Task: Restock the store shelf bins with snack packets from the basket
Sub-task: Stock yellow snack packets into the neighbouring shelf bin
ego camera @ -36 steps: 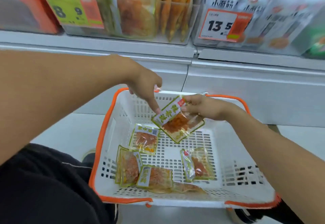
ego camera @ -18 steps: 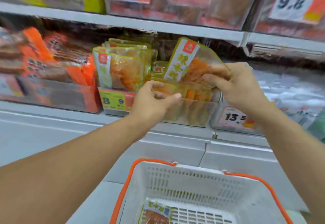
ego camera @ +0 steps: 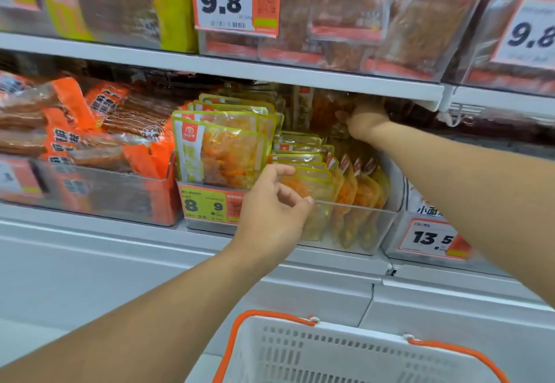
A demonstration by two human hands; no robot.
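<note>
White basket (ego camera: pixel 345 355) with orange rim at 6 o'clock, contents out of view. Left hand (ego camera: pixel 271 211), centre: fingers curled over the clear bin's (ego camera: pixel 354 223) front edge, touching green-edged packets. Right hand (ego camera: pixel 365 121) at 1 o'clock pinches a snack packet (ego camera: pixel 322 109) upright at the bin's rear, long axis vertical; finger detail unclear.

right hand (ego camera: pixel 365 121) grips packet (ego camera: pixel 326 109) | left hand (ego camera: pixel 271 211) touches bin (ego camera: pixel 354 226)
</note>
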